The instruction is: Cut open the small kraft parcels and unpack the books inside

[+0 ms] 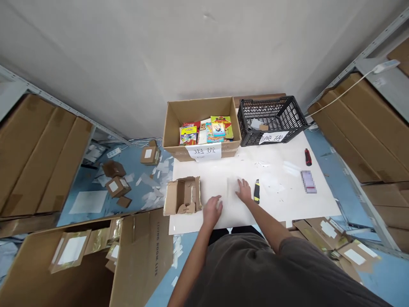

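Observation:
My left hand (212,210) is over the white table (204,224), just right of a small opened cardboard box (184,196). Its fingers are loosely bent and apart, with nothing visible in them. My right hand (244,191) rests with fingers spread at the edge of a pale, see-through sheet or bag (232,186), which is hard to make out against the white top. Close to the right of that hand lies a yellow and black utility knife (257,192).
Behind stand a cardboard box (204,104) holding colourful booklets (220,128) and a black plastic crate (271,115). At the table's right are a red and black tool (308,157) and a blurred phone-shaped item (308,182). A large carton (143,251) stands at lower left.

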{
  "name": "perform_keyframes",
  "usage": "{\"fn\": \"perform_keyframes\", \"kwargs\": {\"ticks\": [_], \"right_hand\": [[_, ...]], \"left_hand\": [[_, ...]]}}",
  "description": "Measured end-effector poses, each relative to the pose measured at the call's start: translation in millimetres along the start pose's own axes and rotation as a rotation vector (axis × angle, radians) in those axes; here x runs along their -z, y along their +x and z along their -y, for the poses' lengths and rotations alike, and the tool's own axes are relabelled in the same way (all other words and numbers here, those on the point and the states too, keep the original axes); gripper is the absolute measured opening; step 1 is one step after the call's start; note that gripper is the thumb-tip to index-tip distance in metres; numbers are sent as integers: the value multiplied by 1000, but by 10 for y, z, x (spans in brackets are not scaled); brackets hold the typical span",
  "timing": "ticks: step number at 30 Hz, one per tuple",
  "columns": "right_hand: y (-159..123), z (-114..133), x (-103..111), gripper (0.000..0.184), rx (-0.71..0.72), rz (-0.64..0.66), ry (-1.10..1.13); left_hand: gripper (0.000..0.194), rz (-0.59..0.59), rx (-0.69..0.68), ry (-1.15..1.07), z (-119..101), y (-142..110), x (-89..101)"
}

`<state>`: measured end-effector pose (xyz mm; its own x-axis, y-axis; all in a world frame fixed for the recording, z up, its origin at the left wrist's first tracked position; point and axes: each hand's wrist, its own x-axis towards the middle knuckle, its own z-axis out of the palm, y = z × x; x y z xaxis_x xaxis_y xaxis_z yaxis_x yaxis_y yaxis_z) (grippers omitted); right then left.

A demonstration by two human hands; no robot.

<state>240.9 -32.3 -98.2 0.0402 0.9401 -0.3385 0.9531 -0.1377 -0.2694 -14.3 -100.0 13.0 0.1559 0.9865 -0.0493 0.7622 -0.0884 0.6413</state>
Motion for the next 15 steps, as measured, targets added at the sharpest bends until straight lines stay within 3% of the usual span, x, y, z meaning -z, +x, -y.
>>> {"fn": "perform_keyframes", "kwargs": {"ticks": [4, 7, 10, 13, 15], "right_hand": [[-296, -188, -86, 75, 15, -80, 140], [-491, -341, -104, 73, 27, -129, 209], [-625, -494, -68, 62, 2, -185, 266], [-668, -607, 4, 52, -37, -224, 317], [-648, -632, 42, 48, -69, -225, 356]], "left_hand": [[53, 346, 159, 15, -324, 521, -911], [60, 456, 317, 71, -323, 794, -1383], [37, 427, 362, 25, -210, 903, -1589], [15, 373, 387, -87, -52, 905, -1567], [17, 302, 443, -170, 65, 868, -1486]]}}
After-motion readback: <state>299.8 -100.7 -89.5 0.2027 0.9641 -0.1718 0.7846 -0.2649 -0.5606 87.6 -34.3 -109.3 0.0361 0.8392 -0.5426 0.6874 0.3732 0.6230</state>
